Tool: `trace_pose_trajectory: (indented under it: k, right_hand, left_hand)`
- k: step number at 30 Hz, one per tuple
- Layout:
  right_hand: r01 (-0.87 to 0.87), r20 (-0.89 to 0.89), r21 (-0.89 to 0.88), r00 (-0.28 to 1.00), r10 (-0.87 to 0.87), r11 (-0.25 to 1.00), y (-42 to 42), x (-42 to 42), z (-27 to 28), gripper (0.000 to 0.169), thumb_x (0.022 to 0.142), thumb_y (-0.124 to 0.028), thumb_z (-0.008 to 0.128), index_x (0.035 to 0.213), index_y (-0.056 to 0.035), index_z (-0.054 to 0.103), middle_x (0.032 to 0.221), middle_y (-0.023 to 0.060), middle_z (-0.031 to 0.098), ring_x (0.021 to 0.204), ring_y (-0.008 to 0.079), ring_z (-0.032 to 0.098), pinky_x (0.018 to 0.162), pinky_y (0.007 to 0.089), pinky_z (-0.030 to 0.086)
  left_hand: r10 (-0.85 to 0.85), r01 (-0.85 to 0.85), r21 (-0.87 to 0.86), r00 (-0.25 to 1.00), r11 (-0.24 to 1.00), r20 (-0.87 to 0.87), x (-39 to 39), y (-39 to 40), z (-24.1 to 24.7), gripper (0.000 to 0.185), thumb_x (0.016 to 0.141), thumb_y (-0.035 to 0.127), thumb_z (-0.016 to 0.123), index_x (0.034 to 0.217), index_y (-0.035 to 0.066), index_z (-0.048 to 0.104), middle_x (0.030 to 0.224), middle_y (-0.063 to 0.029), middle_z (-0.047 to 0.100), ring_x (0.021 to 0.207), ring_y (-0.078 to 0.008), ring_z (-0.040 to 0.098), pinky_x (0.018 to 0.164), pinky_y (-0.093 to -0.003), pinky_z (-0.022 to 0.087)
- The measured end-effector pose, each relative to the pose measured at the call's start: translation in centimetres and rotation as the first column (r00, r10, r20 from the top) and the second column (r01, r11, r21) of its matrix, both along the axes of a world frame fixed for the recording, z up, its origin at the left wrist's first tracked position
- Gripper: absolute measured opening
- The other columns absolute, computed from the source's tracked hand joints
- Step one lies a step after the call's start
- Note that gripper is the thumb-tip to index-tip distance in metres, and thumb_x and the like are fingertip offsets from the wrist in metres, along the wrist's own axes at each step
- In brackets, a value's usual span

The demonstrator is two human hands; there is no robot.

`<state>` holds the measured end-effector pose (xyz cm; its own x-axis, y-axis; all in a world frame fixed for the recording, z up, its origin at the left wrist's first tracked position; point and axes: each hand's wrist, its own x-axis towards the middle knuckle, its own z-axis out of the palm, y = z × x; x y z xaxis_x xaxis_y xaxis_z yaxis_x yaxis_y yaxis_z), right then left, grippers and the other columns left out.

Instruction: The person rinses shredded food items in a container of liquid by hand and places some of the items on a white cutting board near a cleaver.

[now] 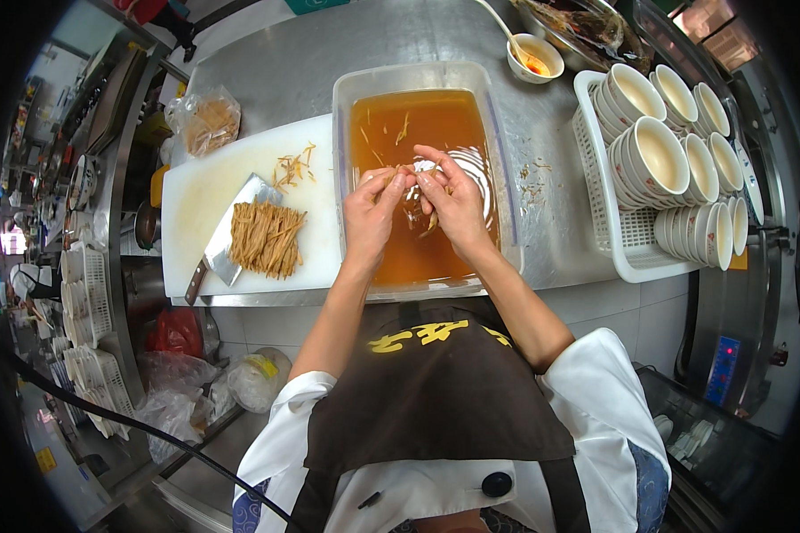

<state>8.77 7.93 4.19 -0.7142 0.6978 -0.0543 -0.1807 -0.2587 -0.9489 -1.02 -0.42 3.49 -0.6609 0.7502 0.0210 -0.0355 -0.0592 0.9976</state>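
Both hands meet over a clear plastic tub point(342, 106) of amber-brown liquid point(420, 260). My left hand point(375, 203) pinches thin yellowish-brown strips at the fingertips. Against it, my right hand point(450, 200) holds more of these strips, some hanging below its fingers; its index finger is stretched out. A few strips point(403, 128) float in the liquid. Left of the tub, a white cutting board point(200, 200) bears a cleaver point(220, 240) with a wooden handle. A neat pile of brown strips point(267, 240) lies partly on the blade, and loose scraps point(295, 166) lie behind it.
At the board's far left corner sits a plastic bag of strips point(212, 123). A white bowl with a spoon point(535, 60) stands behind the tub to the right, near a metal basin point(583, 33). Further right, a white plastic basket point(630, 266) holds stacked bowls point(653, 156).
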Motion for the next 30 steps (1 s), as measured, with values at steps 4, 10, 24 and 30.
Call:
trace_pose_trajectory:
  k: [4,10,24,30]
  right_hand:
    - [-0.1,0.07,0.113,0.993,0.092,0.989,-0.2,0.1,-0.2,0.042,0.089,-0.005,0.046,0.131,-0.0043,0.039,0.073,-0.0002,0.051,0.056,0.0046,0.043,0.052,0.0187,0.039]
    - [-0.204,0.159,0.171,0.971,0.177,0.964,-0.4,0.6,1.3,0.046,0.088,-0.008,0.048,0.132,-0.0031,0.036,0.071,0.0019,0.055,0.057,0.0063,0.046,0.053,0.0205,0.04]
    - [-0.184,0.248,0.403,0.965,0.087,0.897,0.0,0.4,0.8,0.057,0.083,-0.008,0.052,0.135,-0.0027,0.029,0.074,0.0119,0.062,0.066,0.0233,0.06,0.063,0.0334,0.047]
    - [-0.237,0.405,0.607,0.914,-0.038,0.758,-0.4,0.3,1.9,0.063,0.078,-0.004,0.053,0.135,-0.0036,0.026,0.076,0.0192,0.062,0.068,0.0362,0.059,0.063,0.0393,0.046]
  left_hand:
    - [0.016,-0.017,-0.006,0.996,1.0,-0.084,0.1,0.1,0.1,0.017,0.086,0.009,0.058,0.093,-0.005,0.064,0.094,-0.0056,0.056,0.083,-0.0119,0.053,0.073,-0.0203,0.041]
    - [0.044,-0.05,0.042,0.992,0.998,0.121,0.3,0.1,1.0,0.016,0.087,0.009,0.056,0.085,-0.006,0.061,0.087,-0.0031,0.052,0.069,-0.0074,0.046,0.061,-0.0201,0.037]
    - [-0.122,0.143,0.001,0.84,0.99,0.528,0.0,-0.4,2.0,0.016,0.089,0.015,0.056,0.088,0.001,0.064,0.076,0.0015,0.054,0.061,-0.005,0.043,0.057,-0.0188,0.036]
    - [-0.059,0.06,0.005,0.949,0.998,0.311,1.3,-0.1,0.8,0.017,0.086,0.013,0.06,0.092,-0.003,0.063,0.092,-0.0015,0.052,0.077,-0.0087,0.05,0.067,-0.0221,0.041]
